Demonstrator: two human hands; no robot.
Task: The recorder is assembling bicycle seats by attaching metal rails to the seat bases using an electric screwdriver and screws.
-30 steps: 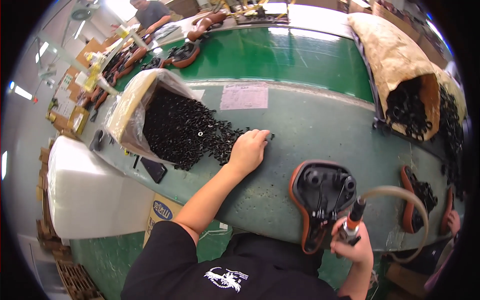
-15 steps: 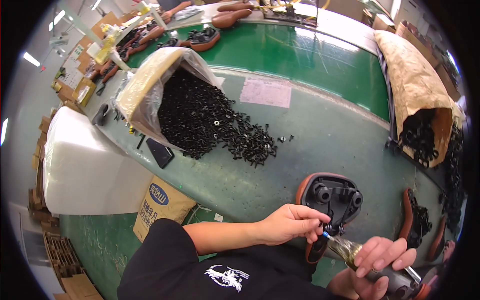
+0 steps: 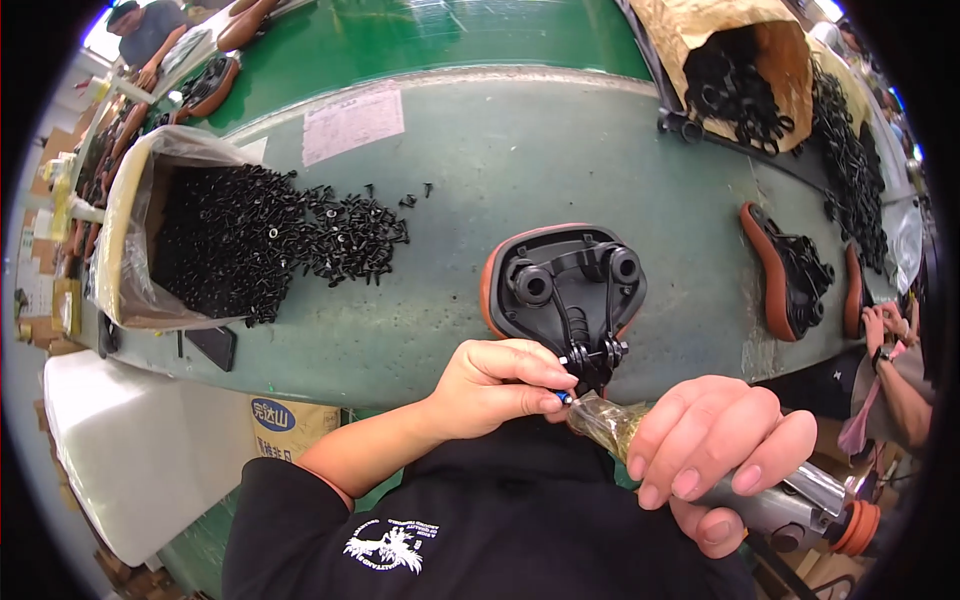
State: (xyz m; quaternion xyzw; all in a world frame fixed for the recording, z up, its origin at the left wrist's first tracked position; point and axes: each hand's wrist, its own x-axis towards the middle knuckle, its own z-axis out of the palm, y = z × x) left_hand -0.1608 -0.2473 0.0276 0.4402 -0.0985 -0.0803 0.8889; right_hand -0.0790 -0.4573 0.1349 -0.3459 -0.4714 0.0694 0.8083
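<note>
Saddle: we see a bicycle saddle [image 3: 565, 285] lying upside down on the grey-green surface [image 3: 430, 300], black underside up, brown edge around it, its rail clamp toward us.
Driver: a metal power driver [image 3: 770, 500] with an orange end, its tip wrapped in clear plastic, angled at the clamp.
Screw: a small fastener [image 3: 563, 397] at the driver tip, touching the clamp.

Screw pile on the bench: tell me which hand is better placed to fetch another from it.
Left. The left hand is on the same side as the screw pile and pinches only a small part at the tool tip; the right hand grips the power driver.
</note>
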